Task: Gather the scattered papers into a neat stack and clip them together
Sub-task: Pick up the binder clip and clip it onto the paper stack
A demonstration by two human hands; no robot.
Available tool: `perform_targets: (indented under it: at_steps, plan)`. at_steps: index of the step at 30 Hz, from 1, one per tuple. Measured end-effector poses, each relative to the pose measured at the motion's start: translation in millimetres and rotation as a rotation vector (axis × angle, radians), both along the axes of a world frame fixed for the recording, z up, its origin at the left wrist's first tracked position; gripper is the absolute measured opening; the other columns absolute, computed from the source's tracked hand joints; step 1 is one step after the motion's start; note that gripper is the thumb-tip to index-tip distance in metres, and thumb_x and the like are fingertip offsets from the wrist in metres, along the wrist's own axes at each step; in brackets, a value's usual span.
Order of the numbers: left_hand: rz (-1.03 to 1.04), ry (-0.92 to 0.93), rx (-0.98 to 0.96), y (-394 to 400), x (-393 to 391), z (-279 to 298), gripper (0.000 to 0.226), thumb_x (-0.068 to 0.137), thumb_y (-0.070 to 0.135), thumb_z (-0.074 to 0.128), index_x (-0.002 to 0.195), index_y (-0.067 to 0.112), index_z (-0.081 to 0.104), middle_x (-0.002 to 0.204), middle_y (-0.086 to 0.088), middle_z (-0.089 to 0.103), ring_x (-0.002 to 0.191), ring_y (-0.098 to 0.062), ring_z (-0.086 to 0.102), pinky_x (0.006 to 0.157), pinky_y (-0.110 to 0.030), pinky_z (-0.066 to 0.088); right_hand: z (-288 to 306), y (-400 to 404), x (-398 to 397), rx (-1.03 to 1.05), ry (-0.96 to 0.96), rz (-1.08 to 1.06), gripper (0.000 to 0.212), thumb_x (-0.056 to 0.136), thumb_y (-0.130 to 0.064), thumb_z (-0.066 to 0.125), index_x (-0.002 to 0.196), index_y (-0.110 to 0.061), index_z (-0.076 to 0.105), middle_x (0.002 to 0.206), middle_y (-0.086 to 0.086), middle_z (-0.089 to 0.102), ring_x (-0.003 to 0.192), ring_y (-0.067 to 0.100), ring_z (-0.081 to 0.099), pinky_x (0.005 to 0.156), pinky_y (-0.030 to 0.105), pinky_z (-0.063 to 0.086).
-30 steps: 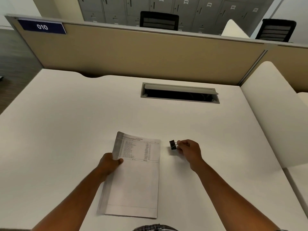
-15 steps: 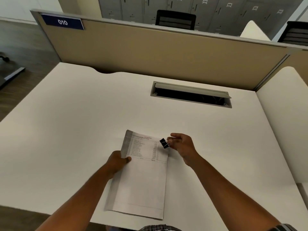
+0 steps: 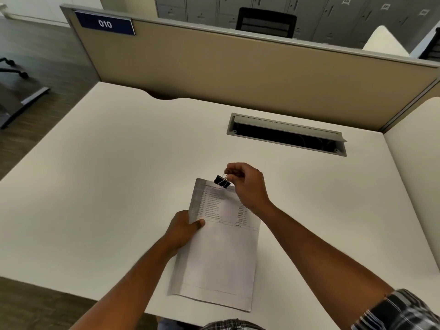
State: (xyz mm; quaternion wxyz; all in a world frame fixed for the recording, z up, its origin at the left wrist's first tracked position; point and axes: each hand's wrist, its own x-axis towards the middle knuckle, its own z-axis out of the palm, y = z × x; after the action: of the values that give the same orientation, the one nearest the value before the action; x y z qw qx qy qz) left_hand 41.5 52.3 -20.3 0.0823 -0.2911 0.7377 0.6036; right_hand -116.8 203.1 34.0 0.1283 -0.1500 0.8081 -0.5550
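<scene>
Item one: the paper stack (image 3: 221,248), which we are finding lying flat on the white tabletop (image 3: 95,186), its long side running away from us and its near corner reaching the tabletop's front edge. Printed rows are showing on its upper half; the sheet edges are fanning slightly along the left side.

Item two: the black binder clip (image 3: 222,181), which we are seeing at the top edge of the stack, its wire handles pointing up. Whether it is already gripping the sheets we cannot tell.

Item three: the left hand (image 3: 184,228), which is closing on the stack's left edge, thumb lying on top of the sheets, fingers hidden.

Item four: the right hand (image 3: 247,184), which is pinching the clip's wire handles between thumb and fingertips, the remaining fingers curling in. A plaid sleeve (image 3: 400,310) is showing at the lower right.

Item five: a recessed cable slot (image 3: 287,134), which is sitting open well beyond the stack. A tan partition (image 3: 238,75) is standing behind it, carrying a blue plate reading 010 (image 3: 105,23).
</scene>
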Motion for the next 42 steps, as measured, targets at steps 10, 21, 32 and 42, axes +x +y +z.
perform_targets:
  at_steps: [10, 21, 32, 42]
  plan:
    - [-0.046, 0.069, 0.012, -1, 1, 11, 0.031, 0.094, 0.032, 0.064, 0.120, 0.014, 0.066, 0.116, -0.001, 0.071, 0.101, -0.020, 0.069, 0.089, -0.044, 0.058, 31, -21, -3, 0.071, 0.199, 0.045, 0.020, 0.088, -0.005, 0.075, 0.093, -0.024, 0.070, 0.092, -0.010, 0.076, 0.087, 0.005, 0.072, 0.085, 0.035, 0.061]
    - [-0.102, 0.093, -0.098, -9, -10, 18, 0.029, 0.095, 0.033, 0.062, 0.116, 0.013, 0.066, 0.115, -0.002, 0.069, 0.101, -0.019, 0.067, 0.090, -0.040, 0.057, 45, -35, -20, 0.132, 0.129, 0.076, 0.043, 0.085, 0.006, 0.073, 0.080, -0.024, 0.043, 0.083, -0.003, 0.077, 0.083, 0.009, 0.075, 0.085, 0.046, 0.062]
    - [-0.142, 0.110, -0.192, -17, -17, 22, 0.036, 0.096, 0.034, 0.060, 0.122, 0.009, 0.062, 0.122, -0.007, 0.066, 0.105, -0.024, 0.065, 0.089, -0.036, 0.057, 51, -57, -30, 0.169, 0.014, 0.187, 0.043, 0.085, 0.006, 0.074, 0.081, -0.021, 0.041, 0.084, -0.004, 0.079, 0.084, 0.013, 0.077, 0.086, 0.047, 0.063]
    - [-0.148, 0.104, -0.195, -20, -18, 21, 0.036, 0.096, 0.035, 0.060, 0.121, 0.010, 0.062, 0.121, -0.007, 0.067, 0.104, -0.023, 0.065, 0.088, -0.033, 0.057, 55, -61, -32, 0.219, -0.014, 0.224, 0.038, 0.088, 0.004, 0.072, 0.083, -0.020, 0.043, 0.087, 0.002, 0.079, 0.085, 0.015, 0.076, 0.088, 0.043, 0.063]
